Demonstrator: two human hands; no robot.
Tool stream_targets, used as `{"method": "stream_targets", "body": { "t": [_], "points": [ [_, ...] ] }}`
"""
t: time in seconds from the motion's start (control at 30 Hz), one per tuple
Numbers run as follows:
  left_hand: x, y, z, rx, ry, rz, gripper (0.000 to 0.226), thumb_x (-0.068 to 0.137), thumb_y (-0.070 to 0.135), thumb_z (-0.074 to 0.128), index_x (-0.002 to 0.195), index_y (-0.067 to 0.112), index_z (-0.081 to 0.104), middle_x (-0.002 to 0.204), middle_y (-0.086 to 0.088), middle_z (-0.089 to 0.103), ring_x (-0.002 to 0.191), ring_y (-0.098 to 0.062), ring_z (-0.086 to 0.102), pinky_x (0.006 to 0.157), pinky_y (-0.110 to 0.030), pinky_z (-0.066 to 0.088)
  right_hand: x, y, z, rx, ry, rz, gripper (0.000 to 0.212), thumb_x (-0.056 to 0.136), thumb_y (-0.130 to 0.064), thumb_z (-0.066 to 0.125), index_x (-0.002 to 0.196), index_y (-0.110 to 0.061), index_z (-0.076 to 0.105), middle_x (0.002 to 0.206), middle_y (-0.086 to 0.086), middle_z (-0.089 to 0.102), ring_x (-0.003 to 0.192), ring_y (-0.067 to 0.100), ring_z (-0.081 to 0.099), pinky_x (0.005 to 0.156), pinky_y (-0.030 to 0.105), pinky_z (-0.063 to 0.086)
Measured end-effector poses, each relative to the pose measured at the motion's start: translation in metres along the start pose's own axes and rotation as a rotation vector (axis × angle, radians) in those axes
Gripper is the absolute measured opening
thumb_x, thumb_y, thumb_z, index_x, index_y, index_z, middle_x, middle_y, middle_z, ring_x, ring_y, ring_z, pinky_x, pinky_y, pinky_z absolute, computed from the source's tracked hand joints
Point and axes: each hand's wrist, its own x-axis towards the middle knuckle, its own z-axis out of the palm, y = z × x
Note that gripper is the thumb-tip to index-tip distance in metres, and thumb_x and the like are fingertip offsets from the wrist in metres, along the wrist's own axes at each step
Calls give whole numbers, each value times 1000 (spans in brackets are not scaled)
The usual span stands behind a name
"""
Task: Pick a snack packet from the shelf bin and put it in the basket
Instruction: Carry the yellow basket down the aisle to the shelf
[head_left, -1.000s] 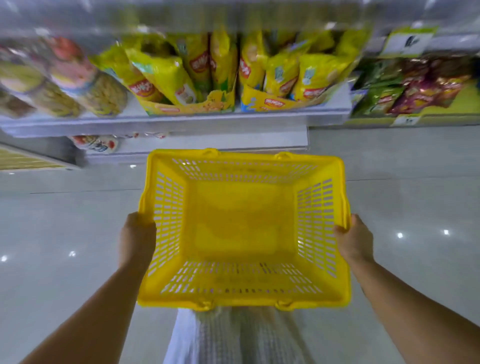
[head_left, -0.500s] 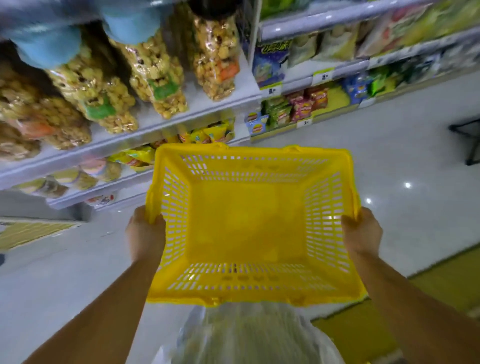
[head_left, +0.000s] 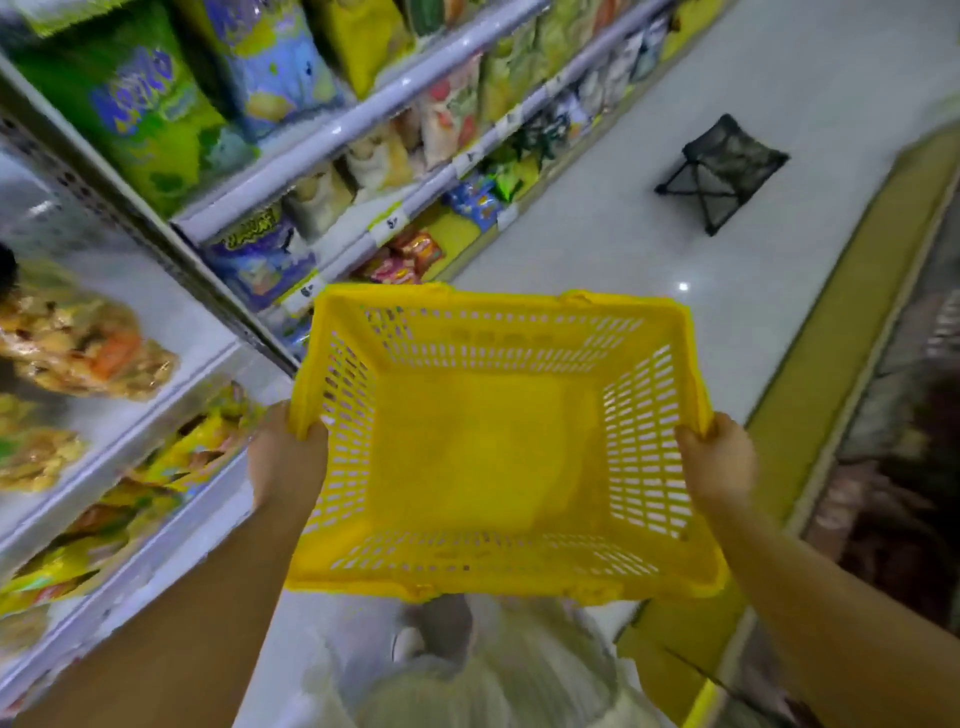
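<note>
A yellow slotted plastic basket (head_left: 488, 457) is held out in front of me at waist height, and nothing lies inside it. My left hand (head_left: 283, 457) grips its left rim and my right hand (head_left: 719, 462) grips its right rim. Snack packets fill the shelves on my left: yellow packets (head_left: 171, 467) on the low shelf beside my left arm, clear bags of mixed snacks (head_left: 78, 348) above them, and a blue packet (head_left: 260, 260) further along. Neither hand touches any packet.
The shelf unit (head_left: 332, 135) runs from the lower left to the upper middle, with green, blue and yellow bags on top. White floor (head_left: 649, 218) stretches ahead. A black folding stool (head_left: 719, 176) stands on it. A yellow-edged display (head_left: 810, 395) runs along the right.
The view has swung up and to the right along the aisle. The shelves now slant on the left and the stool has come closer. Both hands keep their grip on the basket.
</note>
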Motion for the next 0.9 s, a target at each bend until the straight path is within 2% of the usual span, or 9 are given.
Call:
{"method": "stream_targets", "body": {
  "t": [0.1, 0.23, 0.33, 0.43, 0.53, 0.63, 0.73, 0.8, 0.9],
  "points": [
    [25, 63, 29, -9, -65, 64, 10, 90, 12, 60, 96, 4, 57, 94, -32, 62, 88, -49, 58, 65, -40, 33, 43, 7, -25, 34, 37, 58, 14, 85, -9, 66, 79, -5, 53, 68, 14, 47, 65, 25, 43, 60, 34, 27],
    [55, 138, 62, -27, -134, 111, 24, 91, 16, 59, 109, 0, 60, 99, -28, 62, 89, -45, 57, 68, -38, 32, 98, 7, -52, 71, 77, 111, 16, 86, -9, 64, 82, 3, 55, 68, 17, 48, 65, 27, 43, 59, 35, 27],
    [77, 193, 84, -64, -178, 137, 17, 91, 15, 59, 102, 2, 61, 94, -24, 61, 81, -36, 53, 67, -38, 33, 133, 4, -64, 111, 138, 154, 14, 86, -9, 64, 84, 4, 59, 64, 12, 45, 64, 24, 40, 59, 34, 27],
    [105, 245, 109, -43, -203, 185, 26, 90, 16, 58, 111, 0, 62, 106, -29, 63, 99, -44, 58, 80, -46, 42, 170, 1, -69, 153, 187, 210, 14, 85, -7, 64, 75, -2, 56, 55, 3, 39, 62, 23, 39, 59, 34, 27],
    [137, 296, 139, -40, -241, 238, 32, 90, 15, 59, 116, -3, 61, 114, -30, 62, 107, -44, 57, 88, -47, 42, 207, -5, -69, 162, 228, 259, 34, 85, -7, 65, 64, -17, 41, 52, -4, 33, 64, 22, 37, 59, 33, 24],
    [172, 345, 164, 1, -288, 249, 39, 90, 21, 59, 122, -2, 58, 121, -30, 60, 111, -45, 55, 94, -51, 44, 244, -17, -71, 169, 259, 322, 19, 86, -10, 67, 75, -12, 51, 56, 2, 40, 65, 24, 40, 60, 32, 26],
    [199, 399, 190, -61, -333, 317, 25, 89, 17, 60, 110, 4, 64, 94, -20, 65, 88, -39, 62, 74, -45, 47, 282, -27, -78, 150, 284, 373, 16, 87, -13, 68, 81, -4, 57, 72, 22, 53, 72, 38, 54, 63, 38, 34],
    [212, 436, 206, -71, -329, 376, 16, 90, 13, 60, 104, 8, 65, 82, -10, 57, 69, -29, 54, 59, -36, 35, 307, -31, -84, 140, 294, 414, 21, 87, -16, 68, 89, 4, 61, 86, 30, 62, 84, 44, 60, 69, 42, 42],
    [225, 492, 234, -65, -363, 442, 5, 91, 15, 58, 95, 17, 60, 80, -9, 55, 69, -28, 48, 58, -35, 28, 346, -32, -95, 153, 331, 438, 22, 87, -14, 66, 91, 8, 60, 89, 34, 63, 85, 47, 59, 69, 44, 42]
  ]
}}
